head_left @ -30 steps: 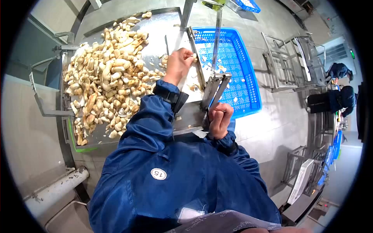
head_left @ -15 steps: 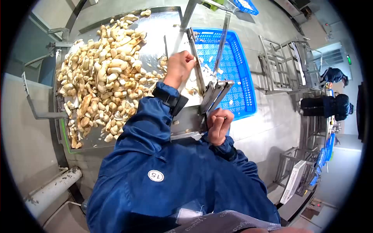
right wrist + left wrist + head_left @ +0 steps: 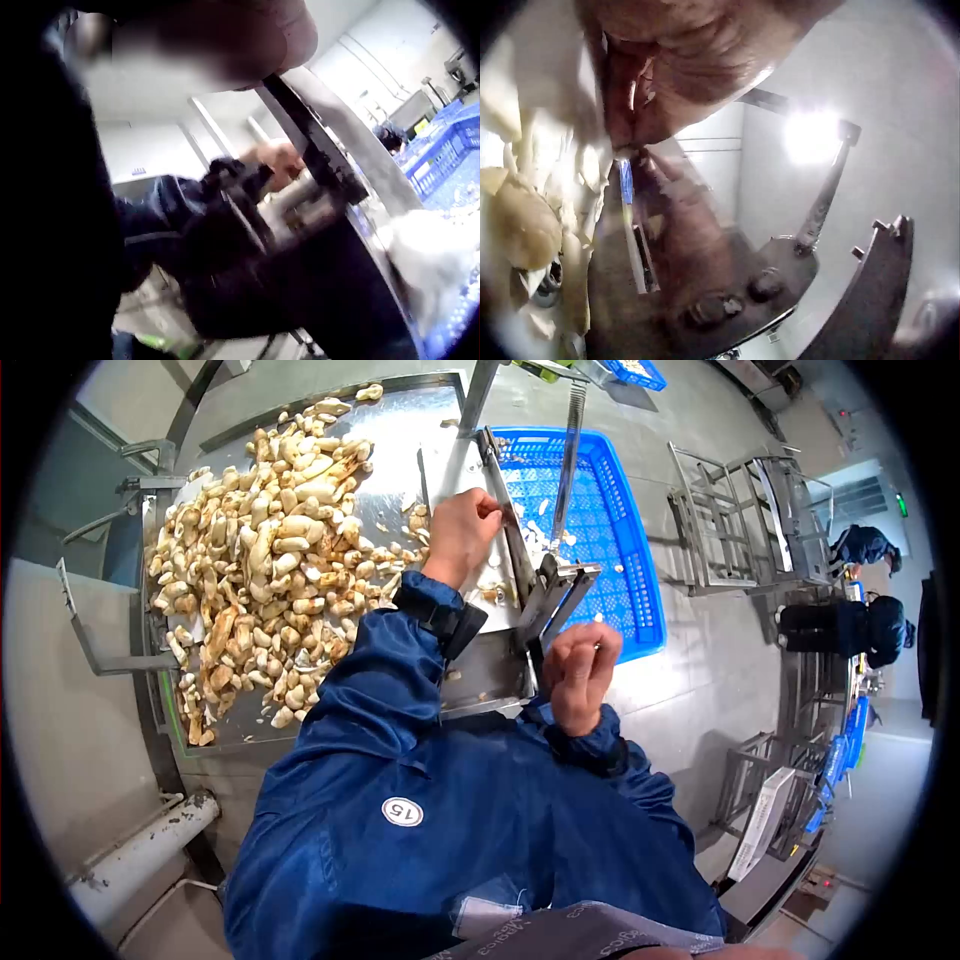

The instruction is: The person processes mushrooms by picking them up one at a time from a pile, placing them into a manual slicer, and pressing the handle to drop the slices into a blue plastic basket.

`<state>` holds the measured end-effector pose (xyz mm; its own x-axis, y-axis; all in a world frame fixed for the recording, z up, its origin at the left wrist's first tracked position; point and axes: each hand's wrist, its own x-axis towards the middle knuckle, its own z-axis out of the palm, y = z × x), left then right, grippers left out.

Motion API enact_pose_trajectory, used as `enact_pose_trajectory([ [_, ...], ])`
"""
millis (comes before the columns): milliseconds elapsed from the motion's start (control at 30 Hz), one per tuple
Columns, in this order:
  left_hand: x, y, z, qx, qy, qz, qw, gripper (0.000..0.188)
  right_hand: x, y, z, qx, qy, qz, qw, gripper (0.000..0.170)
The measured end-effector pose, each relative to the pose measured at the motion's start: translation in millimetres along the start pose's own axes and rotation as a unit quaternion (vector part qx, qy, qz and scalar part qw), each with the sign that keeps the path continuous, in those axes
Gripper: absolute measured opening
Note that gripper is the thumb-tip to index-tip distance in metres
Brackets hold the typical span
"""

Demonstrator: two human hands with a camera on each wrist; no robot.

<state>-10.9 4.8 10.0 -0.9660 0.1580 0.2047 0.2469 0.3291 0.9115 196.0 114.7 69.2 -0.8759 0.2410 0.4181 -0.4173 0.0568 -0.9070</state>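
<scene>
In the head view my left hand [image 3: 465,535] is over the white cutting board [image 3: 490,585], right beside a long metal blade bar [image 3: 510,520]. Its thumb and index finger pinch a small pale mushroom piece [image 3: 622,153], mostly hidden by the fingers. My right hand [image 3: 580,675] grips the handle of the lever cutter [image 3: 545,605], near the front edge of the metal table. The right wrist view has these fingers [image 3: 277,45] curled at the top of a dark metal bar. A large heap of mushrooms [image 3: 265,560] lies to the left of my left hand.
A blue basket [image 3: 650,600] with scattered white slices stands beyond the blade. A coiled spring [image 3: 570,460] rises over it. Metal racks [image 3: 710,520] stand at right, with two people [image 3: 870,630] farther off. A metal arm [image 3: 90,630] juts out at the table's left.
My right hand has shifted slightly with the cutter's lever. The pale piece in my left fingertips, visible earlier, is now hidden from the head view. More white slices show in the basket beside the blade.
</scene>
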Motion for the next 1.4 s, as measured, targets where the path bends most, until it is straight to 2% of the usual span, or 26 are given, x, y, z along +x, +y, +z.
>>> enact_pose_trajectory([
  [33,0,-1,0,-0.011,-0.001,0.000,1.000,0.016,11,-23,6,0.053,0.048,0.081,0.994,0.016],
  [100,0,6,-4,0.002,-0.017,-0.016,1.000,0.018,26,-42,13,0.089,0.043,0.091,0.991,0.015],
  [167,3,-6,1,-0.004,-0.017,-0.015,1.000,0.019,11,-20,6,0.030,0.041,0.047,0.998,0.015],
  [233,5,-13,4,-0.049,-0.024,-0.019,0.998,0.018,-14,24,-4,-0.068,0.017,-0.064,0.995,0.019],
  [333,6,-12,5,-0.096,-0.029,-0.020,0.995,0.022,-26,44,-4,-0.064,0.020,-0.084,0.994,0.018],
  [367,5,-12,5,-0.102,-0.034,-0.046,0.993,0.022,-29,47,-3,-0.068,0.027,-0.089,0.993,0.017],
  [400,0,6,-2,-0.077,-0.024,-0.032,0.996,0.021,-26,46,-4,-0.067,0.016,-0.110,0.992,0.015],
  [467,-4,21,-9,-0.029,0.004,0.019,0.999,0.022,-30,49,-8,-0.061,0.009,-0.083,0.995,0.014],
  [500,-3,16,-3,-0.093,0.029,0.026,0.995,0.023,-32,51,-9,-0.047,0.009,-0.075,0.996,0.014],
  [567,-7,49,-16,-0.074,0.027,0.071,0.994,0.022,-31,49,-7,-0.048,0.004,-0.068,0.996,0.015],
  [600,-9,51,-16,-0.062,0.032,0.138,0.988,0.020,-30,48,-8,-0.052,-0.003,-0.075,0.996,0.015],
  [700,-10,44,-44,0.134,0.038,0.220,0.965,0.022,-29,47,-8,-0.065,0.003,-0.080,0.995,0.015],
  [733,-11,26,-54,0.103,0.021,0.133,0.985,0.025,-29,50,-8,-0.066,0.009,-0.076,0.995,0.015],
  [767,-17,31,-77,0.160,0.017,0.124,0.979,0.024,-32,52,-9,-0.066,0.015,-0.072,0.995,0.015],
  [800,-22,35,-102,0.291,0.010,0.134,0.947,0.025,-35,53,-12,-0.021,0.018,-0.052,0.998,0.012],
  [833,-27,36,-118,0.380,-0.005,0.082,0.921,0.025,-36,53,-13,-0.021,0.015,-0.055,0.998,0.012],
  [867,-30,33,-131,0.445,-0.005,0.061,0.894,0.015,-35,54,-13,-0.021,0.012,-0.059,0.998,0.012],
  [967,-38,10,-149,0.524,-0.023,0.092,0.846,0.010,-34,54,-13,-0.032,0.009,-0.059,0.998,0.010],
  [1067,-38,10,-154,0.513,-0.033,0.115,0.850,0.009,-36,56,-16,-0.038,0.000,-0.054,0.998,0.011],
  [1100,-32,14,-154,0.485,-0.057,0.062,0.871,0.011,-37,56,-16,-0.031,0.004,-0.052,0.998,0.011],
  [1167,-28,23,-148,0.406,-0.040,0.097,0.908,0.019,-38,59,-15,-0.017,0.008,-0.047,0.999,0.012],
  [1200,-23,26,-142,0.301,-0.048,0.096,0.947,0.021,-35,53,-13,-0.024,0.008,-0.061,0.998,0.013],
  [1267,-16,41,-119,0.181,-0.088,0.068,0.977,0.023,-37,55,-15,-0.022,0.007,-0.053,0.998,0.013],
  [1300,-11,38,-104,0.120,-0.106,0.062,0.985,0.023,-37,57,-15,-0.019,0.004,-0.050,0.999,0.013],
  [1367,2,21,-68,-0.015,-0.147,-0.007,0.989,0.023,-39,57,-15,-0.031,0.011,-0.042,0.999,0.013],
  [1400,8,6,-49,-0.024,-0.127,0.005,0.992,0.022,-38,55,-15,-0.041,0.012,-0.043,0.998,0.013],
])
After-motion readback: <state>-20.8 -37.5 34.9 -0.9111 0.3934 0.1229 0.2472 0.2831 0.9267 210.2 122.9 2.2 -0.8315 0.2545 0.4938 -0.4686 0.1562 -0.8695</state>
